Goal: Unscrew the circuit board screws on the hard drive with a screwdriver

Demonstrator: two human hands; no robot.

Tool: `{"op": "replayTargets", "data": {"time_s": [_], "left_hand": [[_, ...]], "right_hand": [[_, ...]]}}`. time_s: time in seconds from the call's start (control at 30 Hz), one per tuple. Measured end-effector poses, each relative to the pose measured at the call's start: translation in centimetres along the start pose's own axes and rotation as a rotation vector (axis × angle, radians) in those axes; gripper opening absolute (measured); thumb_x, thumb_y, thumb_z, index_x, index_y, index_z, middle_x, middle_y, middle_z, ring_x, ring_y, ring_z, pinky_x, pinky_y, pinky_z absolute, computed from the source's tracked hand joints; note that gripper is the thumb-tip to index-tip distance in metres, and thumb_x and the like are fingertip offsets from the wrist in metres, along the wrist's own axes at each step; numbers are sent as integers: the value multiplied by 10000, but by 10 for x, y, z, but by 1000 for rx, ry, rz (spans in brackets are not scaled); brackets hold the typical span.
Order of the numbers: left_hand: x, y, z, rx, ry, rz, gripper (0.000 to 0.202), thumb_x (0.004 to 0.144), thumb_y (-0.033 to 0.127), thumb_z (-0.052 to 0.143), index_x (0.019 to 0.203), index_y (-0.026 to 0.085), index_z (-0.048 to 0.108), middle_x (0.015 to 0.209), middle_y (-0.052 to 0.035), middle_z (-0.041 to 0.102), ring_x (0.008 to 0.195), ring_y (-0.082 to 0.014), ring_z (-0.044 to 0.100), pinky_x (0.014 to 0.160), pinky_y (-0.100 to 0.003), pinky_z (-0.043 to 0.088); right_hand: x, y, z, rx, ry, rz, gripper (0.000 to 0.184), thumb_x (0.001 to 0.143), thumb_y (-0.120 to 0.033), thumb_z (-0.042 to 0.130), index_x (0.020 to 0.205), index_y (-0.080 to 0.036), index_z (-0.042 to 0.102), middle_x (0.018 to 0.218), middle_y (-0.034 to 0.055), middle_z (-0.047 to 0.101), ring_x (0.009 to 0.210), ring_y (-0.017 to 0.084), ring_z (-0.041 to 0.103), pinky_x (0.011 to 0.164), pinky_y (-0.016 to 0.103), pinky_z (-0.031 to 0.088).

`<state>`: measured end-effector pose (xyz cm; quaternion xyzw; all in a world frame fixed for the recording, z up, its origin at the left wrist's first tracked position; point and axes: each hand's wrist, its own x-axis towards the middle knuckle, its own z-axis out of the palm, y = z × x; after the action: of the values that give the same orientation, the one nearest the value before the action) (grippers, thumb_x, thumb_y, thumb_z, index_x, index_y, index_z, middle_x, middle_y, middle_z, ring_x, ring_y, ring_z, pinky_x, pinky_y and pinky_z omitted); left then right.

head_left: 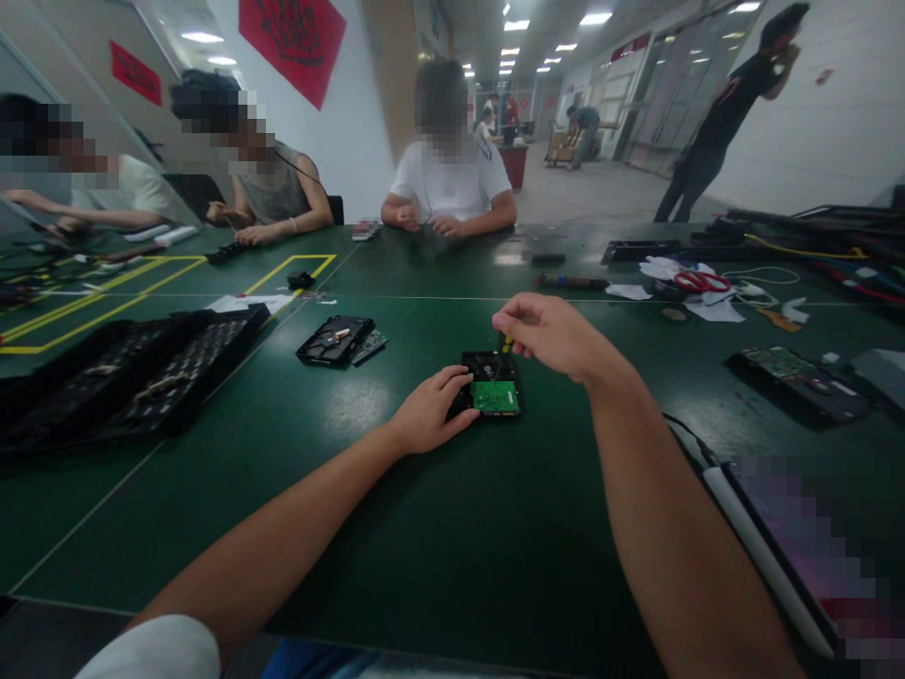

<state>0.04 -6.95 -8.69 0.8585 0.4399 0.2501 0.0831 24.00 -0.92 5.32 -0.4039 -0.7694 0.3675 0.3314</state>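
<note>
A hard drive [495, 401] lies on the green table with its green circuit board facing up. My left hand [436, 407] grips the drive along its left side, thumb at the near edge and fingers over the far part. Above the drive's far right corner, my right hand [541, 332] pinches a screwdriver [506, 343] with a yellow and dark handle. The screwdriver points down at the drive; its tip is too small to make out clearly. Further left lies another hard drive [335, 339], with a loose circuit board [370, 347] beside it.
Black trays [198, 368] stand on the left. At right lie another drive [798, 385] and a tablet-like device [784, 556] with a cable. Cables and paper scraps [714, 306] sit at the far right. Across the table [396, 509] sits a person [452, 184]; others work at left.
</note>
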Motion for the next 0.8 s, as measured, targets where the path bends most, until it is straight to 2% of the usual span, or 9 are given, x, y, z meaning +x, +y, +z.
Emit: {"op": "replayTargets", "data": {"time_s": [0.1, 0.2, 0.33, 0.43, 0.6, 0.8], "left_hand": [[0, 0, 0, 4, -1, 3, 600, 1025, 524, 582, 1521, 215, 446, 1545, -179, 499, 1398, -352, 558, 1147, -564, 517], [0, 0, 0, 2, 2, 7, 603, 1027, 520, 580, 1523, 206, 442, 1543, -182, 500, 1393, -348, 561, 1151, -554, 514], [0, 0, 1, -6, 10, 4, 597, 1022, 517, 588, 1523, 222, 448, 1540, -175, 507, 1379, -352, 572, 1140, -568, 519], [0, 0, 1, -14, 16, 4, 605, 1015, 515, 600, 1523, 222, 455, 1537, -176, 511, 1382, -357, 572, 1135, -567, 523], [0, 0, 0, -11, 19, 18, 607, 1021, 510, 594, 1533, 219, 444, 1540, -178, 509, 1388, -354, 567, 1133, -566, 525], [0, 0, 1, -22, 27, 9, 606, 1015, 510, 605, 1526, 221, 457, 1535, -175, 516, 1388, -357, 569, 1135, -567, 523]], "right_hand": [[0, 2, -2, -50, 11, -50, 172, 968, -365, 683, 909, -213, 738, 793, 21, 717, 650, 145, 624, 597, 266, 505], [0, 2, -2, -57, 31, -41, 131, 957, -317, 693, 974, -202, 753, 853, 32, 739, 647, 135, 634, 592, 255, 508], [-1, 2, -1, -15, 25, 2, 143, 936, -286, 724, 1040, -189, 741, 975, 63, 769, 578, 111, 646, 509, 237, 481], [-1, 2, 1, 41, 7, 24, 131, 925, -259, 735, 1029, -181, 727, 948, 74, 769, 592, 128, 671, 471, 230, 477], [1, 3, 2, 58, 6, 18, 80, 943, -205, 688, 980, -167, 748, 817, 59, 744, 619, 140, 668, 549, 243, 533], [1, 3, -1, -39, 6, -42, 198, 961, -176, 636, 1055, -194, 810, 937, 61, 790, 683, 136, 658, 632, 254, 525]]}}
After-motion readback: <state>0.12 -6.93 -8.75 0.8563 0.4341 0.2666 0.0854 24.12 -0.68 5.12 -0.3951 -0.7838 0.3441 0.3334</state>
